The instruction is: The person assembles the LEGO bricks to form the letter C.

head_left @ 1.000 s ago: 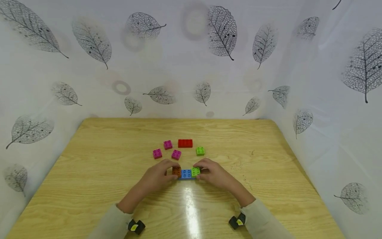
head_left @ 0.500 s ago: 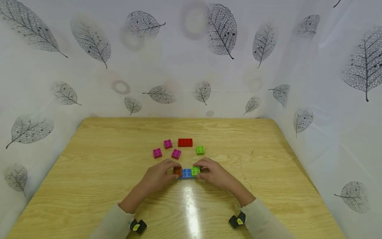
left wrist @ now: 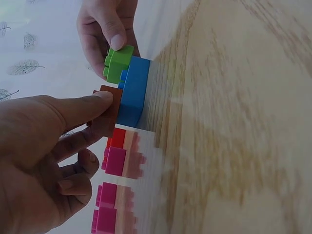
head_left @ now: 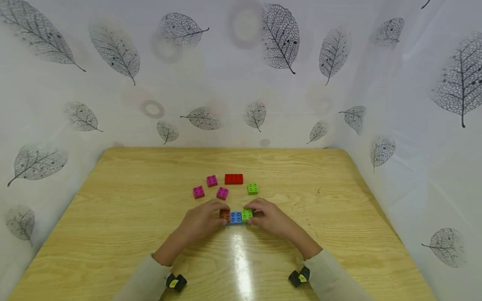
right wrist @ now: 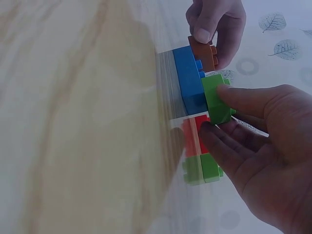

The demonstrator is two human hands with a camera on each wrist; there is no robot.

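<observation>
"Location of the blue brick (head_left: 236, 217)?"

"On the wooden table (head_left: 150, 217), between the left hand (head_left: 201, 218) and the right hand (head_left: 269, 217). A brown brick (head_left: 224, 215) sits at its left end, a green brick (head_left: 246, 215) at its right end. Each overhangs; the middle studs are exposed."

"Condition of the hands?"

"Both partly closed. The left pinches the brown brick, the right pinches the green brick. From where I stand, I cannot tell whether the brown brick is fully seated."

"Other parts?"

"Straight beyond the blue brick: a red brick (head_left: 234, 179). Beyond and to its right: a second green brick (head_left: 252, 189). Beyond and to its left: three magenta bricks (head_left: 198, 192)."

"Expected handling?"

"Judging by the moulded look, light, rigid and hard to break. Smooth walls may slip under an off-centre pinch."

"Grip points?"

"End bricks: near and far walls, studs left free. Blue brick: long sides at mid-length, clear of both end bricks. Press straight down; pressure on an overhang may lever its brick loose."
</observation>
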